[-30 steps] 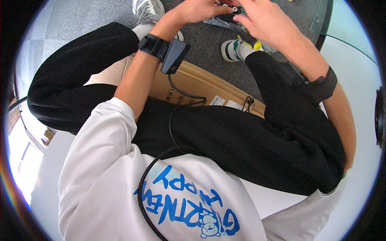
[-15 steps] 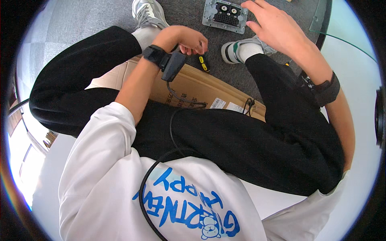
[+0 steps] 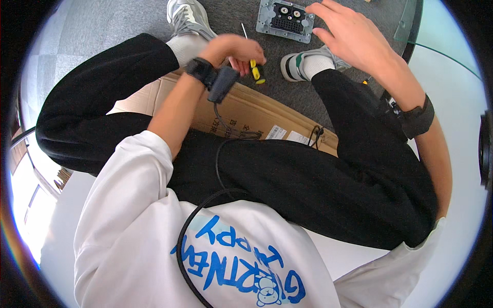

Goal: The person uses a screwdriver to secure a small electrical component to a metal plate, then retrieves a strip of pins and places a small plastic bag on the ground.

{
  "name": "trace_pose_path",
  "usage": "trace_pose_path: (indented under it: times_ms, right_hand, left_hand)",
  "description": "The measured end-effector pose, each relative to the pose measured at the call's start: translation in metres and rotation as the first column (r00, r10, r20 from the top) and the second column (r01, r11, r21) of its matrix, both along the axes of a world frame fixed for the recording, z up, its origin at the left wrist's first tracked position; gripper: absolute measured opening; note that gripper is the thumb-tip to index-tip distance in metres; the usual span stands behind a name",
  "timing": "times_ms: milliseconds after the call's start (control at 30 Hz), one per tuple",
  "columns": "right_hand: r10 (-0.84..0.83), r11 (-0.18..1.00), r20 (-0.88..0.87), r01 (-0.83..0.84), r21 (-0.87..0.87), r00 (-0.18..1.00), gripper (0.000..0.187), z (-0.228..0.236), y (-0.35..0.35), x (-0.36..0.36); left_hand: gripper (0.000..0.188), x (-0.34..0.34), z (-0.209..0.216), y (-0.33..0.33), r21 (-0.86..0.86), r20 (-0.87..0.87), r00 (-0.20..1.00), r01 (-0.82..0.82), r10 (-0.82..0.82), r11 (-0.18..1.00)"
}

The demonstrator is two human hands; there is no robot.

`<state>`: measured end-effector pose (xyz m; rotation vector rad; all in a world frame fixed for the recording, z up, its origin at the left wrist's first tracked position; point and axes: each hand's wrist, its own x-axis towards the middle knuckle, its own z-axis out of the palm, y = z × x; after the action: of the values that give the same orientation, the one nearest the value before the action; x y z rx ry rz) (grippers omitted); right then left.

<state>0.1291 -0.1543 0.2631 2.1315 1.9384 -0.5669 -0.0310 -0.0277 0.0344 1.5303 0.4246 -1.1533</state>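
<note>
A screwdriver (image 3: 255,70) with a yellow and black handle is in my left hand (image 3: 245,51), its thin metal shaft sticking out on the far side of the fingers. My left fingers curl round the handle just above the carpet. Farther off, a grey rectangular metal housing (image 3: 309,37) lies on the floor, with a black perforated panel (image 3: 288,24) and two round metal parts in it. Beside its right edge, my right hand (image 3: 352,33) has its fingers and thumb spread, the tips at the edge. Whether they press on it, I cannot tell.
A flat brown cardboard box (image 3: 233,110) lies between my legs, with labels and a black cord on it. My shoes (image 3: 189,18) flank the work area. A glass panel edge (image 3: 405,25) stands at the right. A black cable (image 3: 185,231) runs across my shirt.
My left hand has taken hold of the screwdriver that lay on the carpet and tilted it up, so its shaft now shows. The right hand stays at the housing.
</note>
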Motion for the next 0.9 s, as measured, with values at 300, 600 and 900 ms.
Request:
trace_pose_path:
  times_ms: [300,600,900]
  right_hand:
    - [0.137,0.983,-0.189,-0.11,0.147,0.972,0.045,0.006,0.012,-0.015]
    - [0.049,0.943,-0.147,0.003,0.332,0.988,0.033,-0.006,0.008,-0.002]
    - [0.041,0.936,-0.127,0.007,0.352,0.991,0.027,-0.013,0.011,-0.002]
  left_hand:
    - [0.033,0.019,0.1,0.054,-0.413,0.283,0.688,-0.541,0.668,0.733]
    - [0.028,0.015,0.02,0.056,-0.619,0.163,0.45,-0.646,0.878,0.446]
    - [0.038,-0.003,-0.039,0.057,-0.23,0.456,0.605,-0.628,0.652,0.743]
